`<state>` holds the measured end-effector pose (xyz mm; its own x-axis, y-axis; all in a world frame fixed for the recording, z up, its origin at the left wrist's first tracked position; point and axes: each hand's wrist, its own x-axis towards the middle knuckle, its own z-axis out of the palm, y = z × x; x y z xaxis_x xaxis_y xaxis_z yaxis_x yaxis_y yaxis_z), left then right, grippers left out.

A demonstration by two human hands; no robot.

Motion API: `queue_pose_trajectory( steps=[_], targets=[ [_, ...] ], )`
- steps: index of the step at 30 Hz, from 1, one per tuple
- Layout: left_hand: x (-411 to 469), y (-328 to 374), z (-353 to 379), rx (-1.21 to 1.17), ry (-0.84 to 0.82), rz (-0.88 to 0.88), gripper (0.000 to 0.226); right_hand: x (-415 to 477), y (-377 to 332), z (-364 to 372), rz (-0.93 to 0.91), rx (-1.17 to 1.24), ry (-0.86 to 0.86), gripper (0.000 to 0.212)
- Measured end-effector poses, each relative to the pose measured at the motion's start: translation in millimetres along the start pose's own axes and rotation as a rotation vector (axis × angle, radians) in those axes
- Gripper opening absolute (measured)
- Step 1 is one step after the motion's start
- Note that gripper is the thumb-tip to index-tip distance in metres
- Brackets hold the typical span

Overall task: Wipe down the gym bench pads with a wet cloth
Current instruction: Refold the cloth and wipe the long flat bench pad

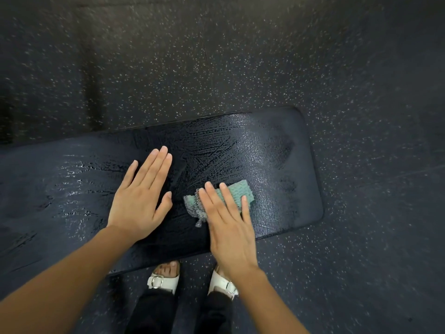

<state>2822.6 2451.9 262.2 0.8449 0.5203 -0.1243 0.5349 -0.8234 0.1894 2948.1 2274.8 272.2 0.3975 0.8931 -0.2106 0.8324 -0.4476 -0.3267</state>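
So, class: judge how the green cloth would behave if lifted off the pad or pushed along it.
Probably floppy: the green cloth lies bunched, with a ragged edge trailing beside the right hand. Likely light, being small, though heavier wet. It should glide, since the bench pad shines with wet streaks.

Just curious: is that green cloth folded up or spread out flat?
Folded, it seems: the green cloth is a small thick rectangle, pressed onto the bench pad by the right hand.

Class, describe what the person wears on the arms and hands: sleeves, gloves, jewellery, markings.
Nothing shows on either. The left hand and right hand are bare, with no gloves, rings or watch visible, and both forearms are unsleeved as far as the frame shows.
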Motion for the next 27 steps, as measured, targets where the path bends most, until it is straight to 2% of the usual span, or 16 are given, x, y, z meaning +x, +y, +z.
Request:
queue_pose_trajectory(
  steps=[4,9,14,16,23,27],
  targets=[
    [-0.3,-0.1,0.2,-0.002,-0.003,-0.004,0.066,8.4,45.7,-19.6,0.009,0.011,-0.003,0.064],
    [0.1,1.3,0.4,0.009,-0.003,-0.010,0.065,25.5,95.9,-38.5,0.166,0.044,0.089,0.067],
    [0.8,13.3,3.9,0.018,0.021,-0.070,0.064,52.2,77.8,-35.1,0.480,0.131,0.263,0.056],
    [2.2,19.6,5.5,0.019,0.028,-0.091,0.065,57.0,61.2,-30.0,0.515,0.147,0.289,0.058],
    [8.5,30.5,7.2,0.035,0.022,-0.103,0.066,30.4,32.4,-16.3,0.062,-0.007,0.106,0.066],
    [13.4,37.1,6.5,0.031,0.024,-0.114,0.066,23.2,55.8,-22.5,-0.176,-0.046,0.005,0.066]
  ],
)
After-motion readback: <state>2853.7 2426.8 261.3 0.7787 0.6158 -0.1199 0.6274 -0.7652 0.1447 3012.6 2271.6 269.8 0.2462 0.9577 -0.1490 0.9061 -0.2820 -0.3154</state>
